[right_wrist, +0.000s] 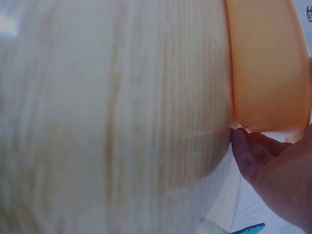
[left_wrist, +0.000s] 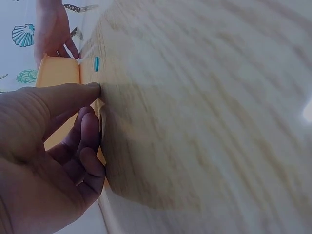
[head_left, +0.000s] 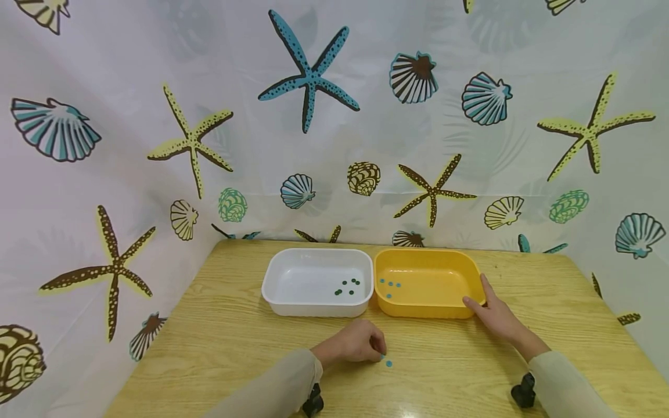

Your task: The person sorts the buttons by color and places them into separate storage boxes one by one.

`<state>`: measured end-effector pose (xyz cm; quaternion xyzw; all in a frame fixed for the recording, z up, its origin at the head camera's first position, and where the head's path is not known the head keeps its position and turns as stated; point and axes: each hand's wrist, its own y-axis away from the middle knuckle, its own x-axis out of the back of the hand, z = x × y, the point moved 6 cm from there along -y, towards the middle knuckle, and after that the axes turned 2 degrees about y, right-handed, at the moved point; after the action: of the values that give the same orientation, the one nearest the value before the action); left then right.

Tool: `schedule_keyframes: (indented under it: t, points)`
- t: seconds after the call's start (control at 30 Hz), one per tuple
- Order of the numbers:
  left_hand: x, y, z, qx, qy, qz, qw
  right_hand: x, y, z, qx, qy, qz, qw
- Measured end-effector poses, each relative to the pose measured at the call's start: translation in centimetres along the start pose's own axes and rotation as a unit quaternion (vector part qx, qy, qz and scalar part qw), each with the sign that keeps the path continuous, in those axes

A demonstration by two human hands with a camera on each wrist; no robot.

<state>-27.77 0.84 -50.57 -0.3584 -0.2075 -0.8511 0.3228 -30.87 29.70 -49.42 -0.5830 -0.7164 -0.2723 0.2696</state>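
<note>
My left hand [head_left: 360, 341] is low on the tabletop in front of the bins, its fingers curled. Its thumb and index fingertips pinch a small blue button [head_left: 382, 357], mostly hidden by them. A second blue button [head_left: 389, 364] lies on the wood just beside those fingertips; the left wrist view shows this button [left_wrist: 96, 64] past the thumb. At the yellow bin [head_left: 425, 312], my right hand [head_left: 496, 316] holds the near right corner, thumb at the front and fingers along the right side. Several blue buttons [head_left: 390, 284] lie in that bin's left part.
Left of the yellow bin, close against it, stands a white bin [head_left: 308, 309] with several dark green buttons [head_left: 351, 292] in its right part. Both stand on a wooden table [head_left: 219, 325]. Behind and at both sides hangs a cloth [head_left: 334, 215] printed with shells and starfish.
</note>
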Motion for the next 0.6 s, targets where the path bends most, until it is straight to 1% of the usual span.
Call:
schedule_keyframes:
  t: [0.27,0.43,0.53,0.6]
  points:
    - [0.1,0.0,-0.5,0.014,0.033,0.003,0.9994,-0.1,0.0,0.1,-0.002,-0.001,-0.001,1.0000]
    - [0.7,0.4,-0.4,0.026,0.052,0.010,0.9983,-0.1,-0.1,0.2,-0.004,0.000,0.000,1.0000]
    - [1.2,0.5,-0.4,0.035,0.076,0.017,0.9964,-0.1,-0.2,0.3,-0.006,0.000,0.001,1.0000]
    - [1.7,0.4,-0.2,0.031,0.090,0.028,0.9951,-0.1,-0.1,0.3,-0.007,0.001,0.000,1.0000]
